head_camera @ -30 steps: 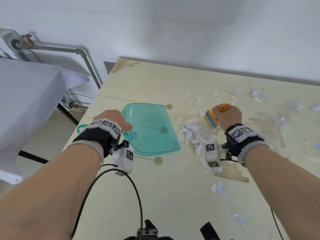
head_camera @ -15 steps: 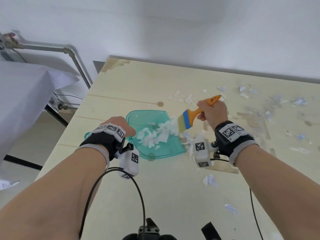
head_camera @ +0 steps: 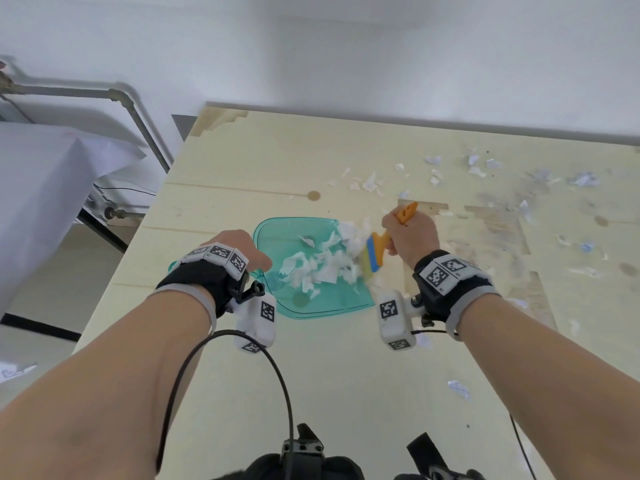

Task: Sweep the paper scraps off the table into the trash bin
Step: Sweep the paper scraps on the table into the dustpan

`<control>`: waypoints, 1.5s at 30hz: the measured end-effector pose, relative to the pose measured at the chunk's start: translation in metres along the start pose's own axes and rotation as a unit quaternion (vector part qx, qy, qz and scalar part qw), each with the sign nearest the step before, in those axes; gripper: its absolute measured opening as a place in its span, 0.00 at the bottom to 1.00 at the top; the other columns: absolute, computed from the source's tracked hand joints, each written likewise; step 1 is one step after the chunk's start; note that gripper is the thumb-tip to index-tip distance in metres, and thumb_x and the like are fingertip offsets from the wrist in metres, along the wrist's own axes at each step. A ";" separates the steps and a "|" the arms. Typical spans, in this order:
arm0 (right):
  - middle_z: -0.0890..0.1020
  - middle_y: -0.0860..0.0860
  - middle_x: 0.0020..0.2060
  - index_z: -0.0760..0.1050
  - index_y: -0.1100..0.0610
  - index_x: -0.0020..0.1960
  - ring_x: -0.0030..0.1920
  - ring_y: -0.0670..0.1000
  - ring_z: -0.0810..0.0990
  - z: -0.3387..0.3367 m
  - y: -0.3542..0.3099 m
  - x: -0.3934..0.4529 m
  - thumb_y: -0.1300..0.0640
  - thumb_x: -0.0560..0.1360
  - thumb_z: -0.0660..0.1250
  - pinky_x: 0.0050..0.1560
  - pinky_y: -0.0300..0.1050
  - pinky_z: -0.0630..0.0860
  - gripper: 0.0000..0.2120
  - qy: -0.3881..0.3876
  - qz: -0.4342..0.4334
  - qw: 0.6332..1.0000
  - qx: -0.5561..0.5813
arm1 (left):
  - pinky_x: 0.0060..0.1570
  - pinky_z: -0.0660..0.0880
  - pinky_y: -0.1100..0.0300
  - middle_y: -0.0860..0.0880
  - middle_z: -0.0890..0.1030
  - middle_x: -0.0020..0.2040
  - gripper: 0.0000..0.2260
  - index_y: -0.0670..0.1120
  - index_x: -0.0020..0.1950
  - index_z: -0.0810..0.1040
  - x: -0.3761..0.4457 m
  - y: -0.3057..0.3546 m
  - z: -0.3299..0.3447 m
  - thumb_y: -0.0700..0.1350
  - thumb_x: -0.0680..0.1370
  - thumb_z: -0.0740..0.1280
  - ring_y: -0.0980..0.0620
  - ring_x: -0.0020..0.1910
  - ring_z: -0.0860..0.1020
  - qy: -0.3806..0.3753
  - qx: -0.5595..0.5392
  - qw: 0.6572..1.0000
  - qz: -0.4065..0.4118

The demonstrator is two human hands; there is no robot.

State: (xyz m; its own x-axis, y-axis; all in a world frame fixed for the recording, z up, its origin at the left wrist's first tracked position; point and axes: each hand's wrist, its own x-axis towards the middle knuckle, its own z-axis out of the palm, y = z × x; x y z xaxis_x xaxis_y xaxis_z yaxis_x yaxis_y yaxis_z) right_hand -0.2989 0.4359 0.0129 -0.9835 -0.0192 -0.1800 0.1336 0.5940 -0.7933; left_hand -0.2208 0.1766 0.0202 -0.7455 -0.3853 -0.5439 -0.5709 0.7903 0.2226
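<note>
Teal dustpan [head_camera: 277, 233] holds paper scraps [head_camera: 320, 268] | left hand [head_camera: 239, 252] grips dustpan | right hand [head_camera: 412, 237] grips brush [head_camera: 375, 252]

White wall [head_camera: 346, 46]; grey pipe [head_camera: 138, 123] left; white cloth [head_camera: 41, 188]; pale floor [head_camera: 38, 344].

No readable text — only square coded markers on wrist bands [head_camera: 442, 271], unreadable.

translucent plastic dustpan [head_camera: 277, 233] (glossy), matt wooden table [head_camera: 346, 375]
</note>
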 end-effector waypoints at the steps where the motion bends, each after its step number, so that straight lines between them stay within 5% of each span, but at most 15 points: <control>1: 0.77 0.57 0.28 0.75 0.63 0.38 0.28 0.54 0.76 0.001 -0.004 -0.001 0.59 0.75 0.62 0.37 0.50 0.79 0.09 -0.008 0.004 0.998 0.063 | 0.35 0.70 0.60 0.45 0.77 0.32 0.12 0.43 0.32 0.72 0.000 -0.001 0.002 0.48 0.70 0.69 0.47 0.31 0.75 0.001 -0.004 1.000 0.001; 4: 0.75 0.53 0.25 0.73 0.56 0.35 0.23 0.47 0.74 -0.006 -0.007 0.001 0.60 0.74 0.64 0.29 0.43 0.76 0.09 0.038 0.000 0.992 0.123 | 0.34 0.70 0.62 0.46 0.77 0.31 0.12 0.43 0.32 0.72 0.000 -0.003 0.004 0.49 0.70 0.70 0.48 0.29 0.74 0.001 -0.011 1.000 0.004; 7: 0.80 0.59 0.36 0.75 0.57 0.40 0.36 0.52 0.80 -0.015 -0.001 0.013 0.57 0.76 0.63 0.43 0.49 0.77 0.08 0.097 -0.025 0.995 0.021 | 0.34 0.71 0.61 0.46 0.79 0.31 0.12 0.43 0.33 0.74 0.002 -0.009 0.004 0.50 0.69 0.70 0.47 0.29 0.75 -0.002 -0.023 1.000 -0.002; 10: 0.80 0.59 0.50 0.79 0.57 0.48 0.50 0.57 0.77 -0.009 0.004 0.021 0.58 0.76 0.63 0.50 0.44 0.70 0.07 0.059 -0.038 0.995 -0.069 | 0.35 0.72 0.60 0.45 0.79 0.31 0.11 0.43 0.33 0.74 0.005 -0.017 0.002 0.50 0.67 0.69 0.47 0.30 0.76 0.002 -0.040 0.999 -0.016; 14: 0.82 0.56 0.53 0.82 0.59 0.51 0.55 0.56 0.78 0.011 -0.006 0.024 0.60 0.75 0.64 0.53 0.42 0.71 0.09 -0.010 -0.055 0.996 -0.074 | 0.37 0.76 0.58 0.45 0.82 0.31 0.11 0.43 0.33 0.76 0.010 -0.024 0.003 0.51 0.66 0.69 0.46 0.30 0.79 0.004 -0.061 0.998 -0.025; 17: 0.84 0.57 0.46 0.82 0.63 0.49 0.46 0.52 0.79 0.020 -0.016 0.022 0.59 0.75 0.64 0.56 0.49 0.76 0.10 -0.038 -0.076 0.994 -0.065 | 0.40 0.79 0.57 0.44 0.83 0.33 0.11 0.43 0.34 0.76 0.011 -0.024 0.006 0.51 0.66 0.69 0.46 0.33 0.82 0.001 -0.073 0.997 -0.027; 22: 0.81 0.54 0.31 0.80 0.65 0.48 0.37 0.55 0.81 0.009 -0.023 0.016 0.56 0.76 0.66 0.45 0.49 0.81 0.11 -0.010 -0.030 0.996 0.083 | 0.44 0.81 0.53 0.44 0.84 0.35 0.11 0.42 0.36 0.78 0.011 -0.024 0.009 0.51 0.66 0.70 0.45 0.39 0.84 -0.008 -0.080 0.997 -0.021; 26: 0.79 0.64 0.36 0.74 0.68 0.40 0.39 0.62 0.77 -0.012 -0.009 0.015 0.56 0.78 0.60 0.42 0.52 0.75 0.16 0.062 -0.032 0.990 -0.123 | 0.38 0.78 0.58 0.45 0.82 0.33 0.11 0.43 0.34 0.77 0.009 -0.024 0.010 0.50 0.68 0.70 0.46 0.32 0.81 -0.010 -0.072 0.997 -0.020; 30: 0.81 0.65 0.41 0.74 0.70 0.42 0.43 0.64 0.79 -0.003 -0.001 -0.002 0.57 0.78 0.57 0.45 0.51 0.75 0.16 0.010 -0.032 0.980 -0.194 | 0.32 0.71 0.63 0.47 0.79 0.29 0.12 0.44 0.32 0.75 0.005 -0.023 0.014 0.51 0.68 0.70 0.48 0.27 0.75 -0.006 -0.058 0.998 -0.016; 34: 0.80 0.59 0.33 0.77 0.64 0.41 0.39 0.61 0.80 0.013 -0.010 -0.019 0.59 0.76 0.63 0.51 0.58 0.79 0.10 -0.049 -0.057 0.997 -0.018 | 0.32 0.71 0.63 0.47 0.78 0.30 0.12 0.43 0.33 0.75 0.001 -0.020 0.019 0.51 0.69 0.70 0.48 0.29 0.75 -0.011 -0.046 0.999 -0.006; 37: 0.79 0.54 0.30 0.77 0.60 0.40 0.33 0.53 0.78 0.006 -0.013 -0.021 0.59 0.76 0.64 0.46 0.54 0.80 0.08 -0.001 -0.033 0.996 0.079 | 0.32 0.70 0.63 0.47 0.78 0.30 0.13 0.43 0.32 0.74 -0.003 -0.020 0.019 0.50 0.69 0.70 0.48 0.29 0.75 -0.013 -0.040 0.999 0.000; 39: 0.78 0.55 0.31 0.76 0.65 0.39 0.34 0.55 0.77 -0.006 -0.010 -0.018 0.58 0.76 0.61 0.41 0.52 0.78 0.12 0.051 -0.038 0.998 -0.002 | 0.30 0.68 0.64 0.47 0.77 0.30 0.13 0.43 0.31 0.73 -0.005 -0.020 0.019 0.50 0.70 0.70 0.49 0.28 0.74 -0.010 -0.033 0.999 0.002; 42: 0.70 0.52 0.29 0.63 0.57 0.31 0.36 0.58 0.72 -0.016 0.003 -0.020 0.55 0.78 0.57 0.35 0.45 0.65 0.17 0.077 -0.007 0.980 -0.183 | 0.30 0.68 0.64 0.47 0.77 0.31 0.13 0.43 0.32 0.73 -0.010 -0.022 0.019 0.50 0.70 0.70 0.49 0.29 0.73 -0.012 -0.026 1.000 0.006; 45: 0.74 0.56 0.30 0.69 0.62 0.34 0.38 0.59 0.76 -0.005 0.011 -0.031 0.55 0.79 0.56 0.39 0.49 0.71 0.17 0.019 0.011 0.978 -0.209 | 0.32 0.69 0.62 0.46 0.78 0.32 0.12 0.43 0.32 0.73 -0.014 -0.022 0.022 0.49 0.70 0.70 0.47 0.31 0.75 -0.021 -0.024 0.999 0.012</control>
State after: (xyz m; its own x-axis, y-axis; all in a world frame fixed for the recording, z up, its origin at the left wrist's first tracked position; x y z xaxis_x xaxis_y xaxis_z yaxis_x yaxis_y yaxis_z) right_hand -0.2679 0.4473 0.0127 -0.9859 0.0229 -0.1655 0.1011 0.8705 -0.4816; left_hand -0.1903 0.1746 0.0055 -0.7446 -0.3459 -0.5709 -0.5702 0.7743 0.2745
